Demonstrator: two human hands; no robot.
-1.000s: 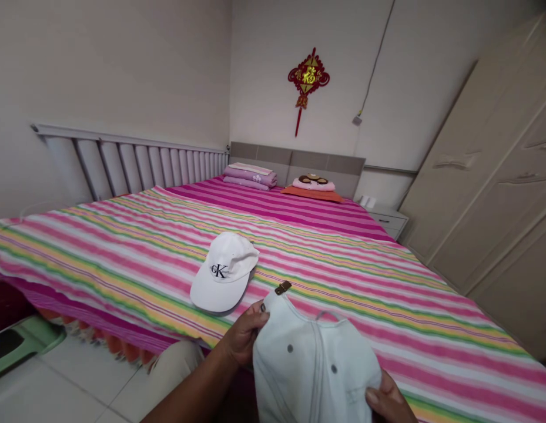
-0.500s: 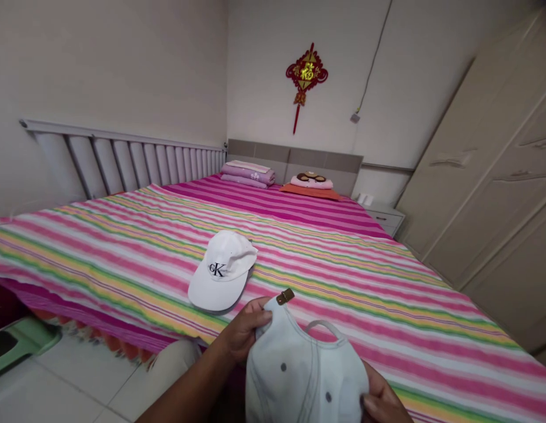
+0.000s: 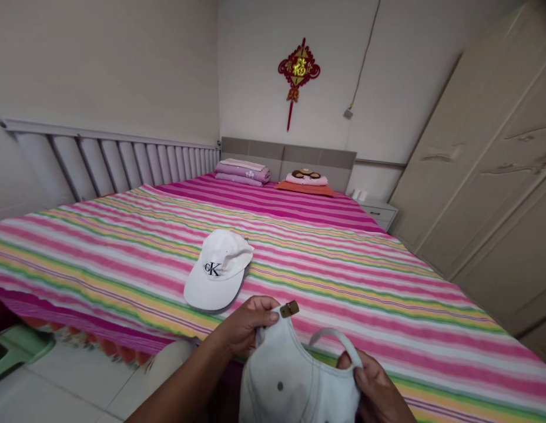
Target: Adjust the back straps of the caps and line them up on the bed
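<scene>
A pale blue-white cap [image 3: 294,370] is held up at the lower middle, its back opening facing away from me. My left hand [image 3: 250,323] pinches its left back edge beside a brass buckle [image 3: 289,309]. At the other side, my right hand [image 3: 374,382] grips the base of the loose, curved back strap [image 3: 341,336]. The strap's free end is apart from the buckle. Beyond my left hand, a white cap [image 3: 220,267] with black letters on its front lies on the striped bed, brim towards me. The lower part of the held cap runs out of view.
The striped bedspread [image 3: 136,252] covers the bed. Folded purple bedding [image 3: 243,172] and an orange-pink pile [image 3: 305,183] rest near the headboard [image 3: 314,161]. A radiator [image 3: 123,158] runs along the left, a wardrobe [image 3: 471,170] stands right. A green stool [image 3: 28,346] is at lower left.
My right hand has moved from the cap's right side up to its back strap, which now stands up higher. My left hand keeps its hold by the buckle. The view has shifted slightly.
</scene>
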